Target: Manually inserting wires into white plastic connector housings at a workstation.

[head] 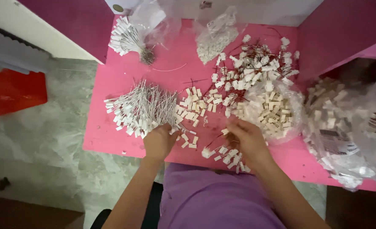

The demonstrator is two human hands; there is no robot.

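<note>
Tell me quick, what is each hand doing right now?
Left hand: closed on the fanned bundle of white wires.
Right hand: curled over loose white connectors; grip cannot be told.

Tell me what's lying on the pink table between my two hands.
In the head view, a few loose small white plastic connectors lie scattered on the pink table between the left hand and the right hand.

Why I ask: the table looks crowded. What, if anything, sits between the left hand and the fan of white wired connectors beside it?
Nothing visible does. The left hand already rests at the near edge of the wired connector bundle; the loose white connectors lie to its right, toward the right hand.
</note>
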